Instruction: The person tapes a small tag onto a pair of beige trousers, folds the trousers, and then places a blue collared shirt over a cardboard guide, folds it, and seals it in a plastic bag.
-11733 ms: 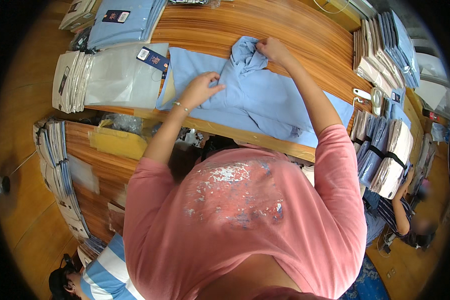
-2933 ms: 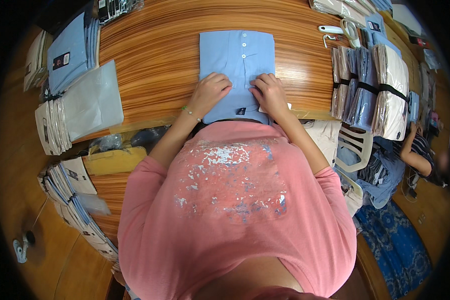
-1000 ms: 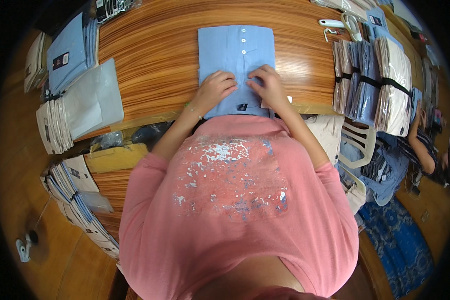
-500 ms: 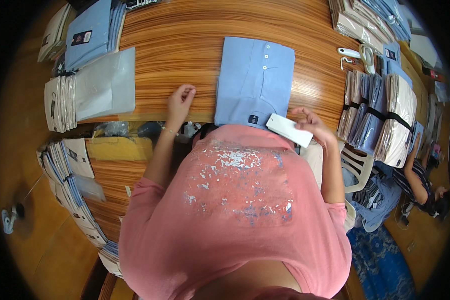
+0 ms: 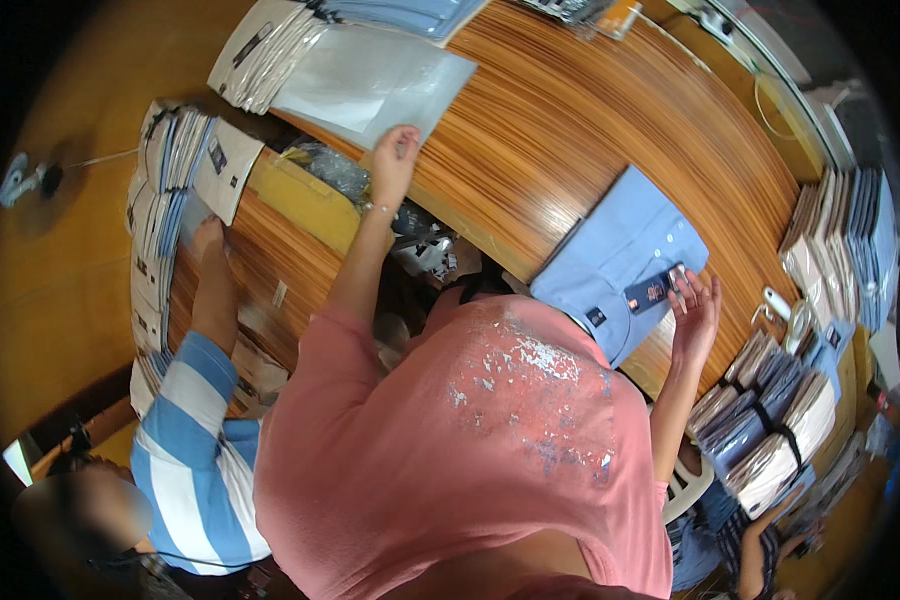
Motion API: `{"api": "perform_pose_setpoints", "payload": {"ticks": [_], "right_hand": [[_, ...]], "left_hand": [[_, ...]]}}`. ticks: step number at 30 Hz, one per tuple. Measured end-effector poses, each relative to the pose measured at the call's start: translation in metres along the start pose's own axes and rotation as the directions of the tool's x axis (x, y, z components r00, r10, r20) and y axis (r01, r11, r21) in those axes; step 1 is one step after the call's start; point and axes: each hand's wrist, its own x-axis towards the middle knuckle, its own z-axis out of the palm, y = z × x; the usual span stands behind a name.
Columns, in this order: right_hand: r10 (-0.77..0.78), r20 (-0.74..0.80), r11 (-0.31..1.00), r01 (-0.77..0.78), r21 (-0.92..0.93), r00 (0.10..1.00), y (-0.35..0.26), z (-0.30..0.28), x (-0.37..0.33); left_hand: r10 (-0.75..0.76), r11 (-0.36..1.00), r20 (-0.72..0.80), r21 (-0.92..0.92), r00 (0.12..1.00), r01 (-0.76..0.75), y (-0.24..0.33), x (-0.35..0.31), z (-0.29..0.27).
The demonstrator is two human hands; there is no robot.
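A folded light-blue shirt [image 5: 620, 240] with white buttons lies on the table to my right. Across it rests a long dark hang tag [image 5: 648, 292], printed side up. My right hand [image 5: 695, 310] has its fingertips on the tag's far end, the other fingers curled loosely. My left hand [image 5: 395, 170] is at the near edge of a clear plastic bag [image 5: 390, 85], fingers drawn into a pinch. Whether the bag's edge is between them cannot be made out.
Bagged shirts [image 5: 260, 60] are stacked behind the plastic bag. At right stand strapped bundles [image 5: 770, 425], another stack [image 5: 840, 245] and a white-handled tool [image 5: 776, 303]. A co-worker in a striped shirt [image 5: 195, 440] reaches over a lower table at left. A yellow box edge [image 5: 305, 205] lies between.
My view has swung left. The tag has turned from its white side to its dark side and now lies on the shirt. My left hand has reached the plastic bag.
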Motion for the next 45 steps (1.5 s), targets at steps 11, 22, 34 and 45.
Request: {"api": "perform_pose_setpoints", "payload": {"ticks": [11,22,34,45], "right_hand": [[0.038,0.755,0.867,0.355,-0.351,0.654,0.035,0.194,0.034],[0.342,0.879,0.765,0.444,-0.466,0.333,0.063,0.268,-0.018],[0.233,0.83,0.854,-0.514,0.074,0.507,0.007,0.256,0.009],[0.18,0.584,0.949,-0.295,0.108,0.792,-0.001,0.169,0.051]], "left_hand": [[-0.285,0.953,0.187,0.16,0.94,0.257,0.006,0.088,-0.058],[0.416,0.854,0.067,0.316,0.907,-0.414,-0.02,0.191,-0.049],[0.667,0.613,0.428,0.15,0.61,-0.775,0.185,0.036,-0.019],[-0.138,0.806,0.246,-0.535,0.959,0.253,0.106,-0.019,0.062]]}}
